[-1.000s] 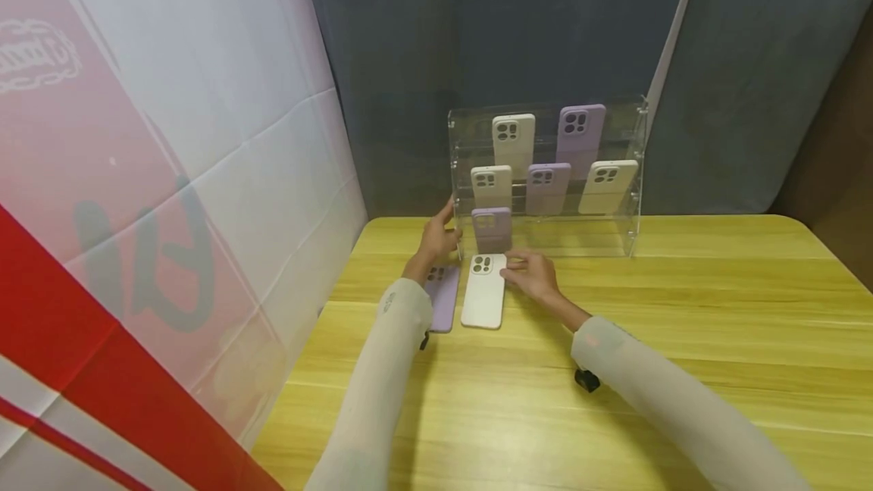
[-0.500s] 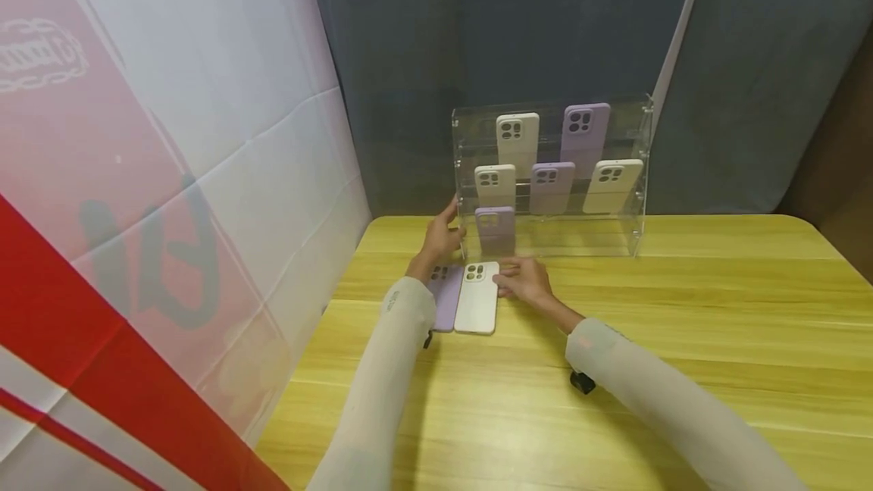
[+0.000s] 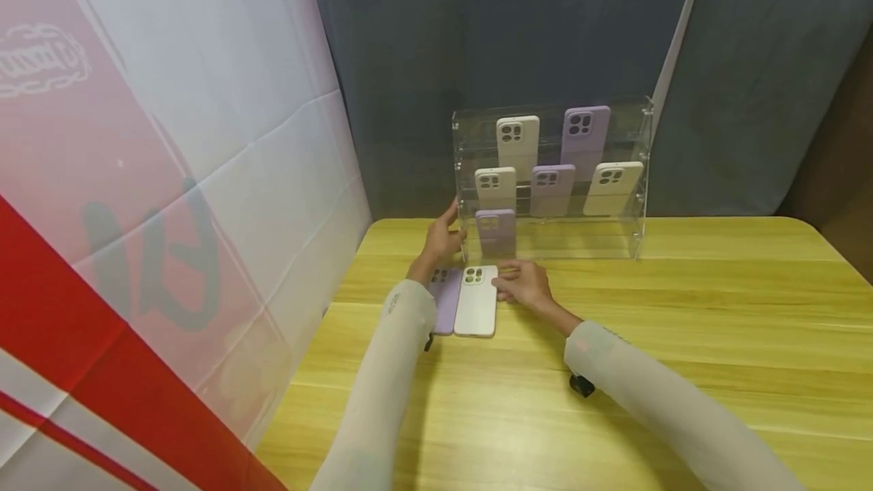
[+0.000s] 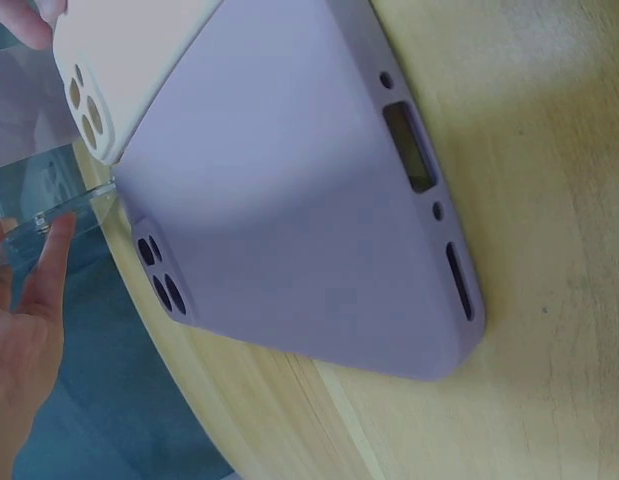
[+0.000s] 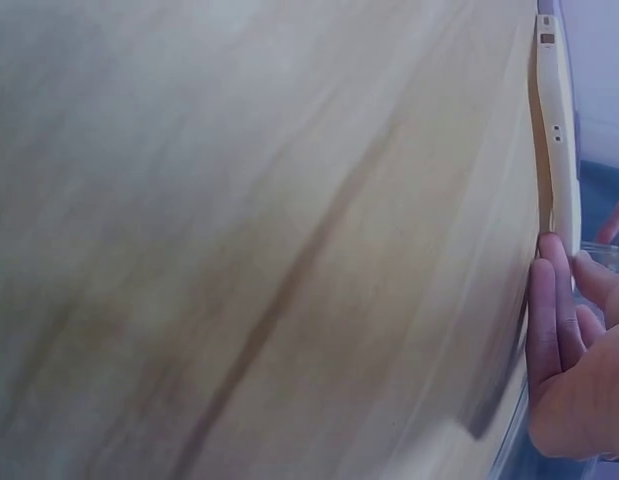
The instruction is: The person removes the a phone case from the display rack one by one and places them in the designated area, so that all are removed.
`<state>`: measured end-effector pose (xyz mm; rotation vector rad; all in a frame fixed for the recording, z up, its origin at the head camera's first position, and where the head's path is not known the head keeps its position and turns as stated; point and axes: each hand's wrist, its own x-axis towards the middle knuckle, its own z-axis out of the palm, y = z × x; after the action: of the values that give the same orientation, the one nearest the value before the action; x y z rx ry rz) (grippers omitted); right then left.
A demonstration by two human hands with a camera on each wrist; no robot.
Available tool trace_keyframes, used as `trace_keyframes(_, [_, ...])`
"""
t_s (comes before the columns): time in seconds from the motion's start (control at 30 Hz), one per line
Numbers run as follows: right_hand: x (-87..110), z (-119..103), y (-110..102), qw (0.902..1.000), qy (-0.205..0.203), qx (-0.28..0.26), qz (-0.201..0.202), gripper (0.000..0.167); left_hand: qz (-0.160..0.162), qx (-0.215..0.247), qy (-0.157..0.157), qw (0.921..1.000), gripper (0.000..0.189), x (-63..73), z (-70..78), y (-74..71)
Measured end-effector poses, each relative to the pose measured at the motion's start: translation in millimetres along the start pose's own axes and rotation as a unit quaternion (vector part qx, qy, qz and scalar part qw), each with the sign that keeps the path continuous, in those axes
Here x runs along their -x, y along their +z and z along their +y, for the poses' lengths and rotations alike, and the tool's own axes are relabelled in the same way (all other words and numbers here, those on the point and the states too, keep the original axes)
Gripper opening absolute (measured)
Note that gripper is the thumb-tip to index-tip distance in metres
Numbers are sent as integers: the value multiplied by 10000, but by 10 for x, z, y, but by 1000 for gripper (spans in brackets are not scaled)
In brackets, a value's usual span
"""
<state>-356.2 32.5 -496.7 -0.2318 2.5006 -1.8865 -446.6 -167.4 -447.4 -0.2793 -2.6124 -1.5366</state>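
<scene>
A white phone case [image 3: 476, 309] lies back up on the table, its long side against a purple phone case [image 3: 447, 308]. My right hand [image 3: 527, 285] pinches the white case by its upper right edge, thumb on top and fingers at the side in the right wrist view. At the left side panel of a clear acrylic display stand [image 3: 580, 239], my left hand [image 3: 439, 239] grips the panel's edge between thumb and fingers. The purple case [image 4: 279, 190] fills the middle of the left wrist view, camera cutouts toward the stand. My left forearm partly covers it in the head view.
On the stand's tiers lean several white and purple cases, including a purple case [image 3: 496, 232] at the lower left. A printed fabric wall [image 3: 225, 120] rises along the left, and a dark curtain [image 3: 409, 82] hangs behind the wooden table [image 3: 716, 324].
The white case has slid left and slightly toward me, closing the gap to the purple case, with my right hand following. In the last half second little moved. My left hand stays at the panel.
</scene>
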Motion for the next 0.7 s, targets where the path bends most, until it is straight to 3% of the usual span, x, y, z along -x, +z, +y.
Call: trace_keyframes(0.7, [6, -8, -105, 9995, -241, -194, -77, 40, 32, -8, 58, 10000, 87, 22, 5, 4])
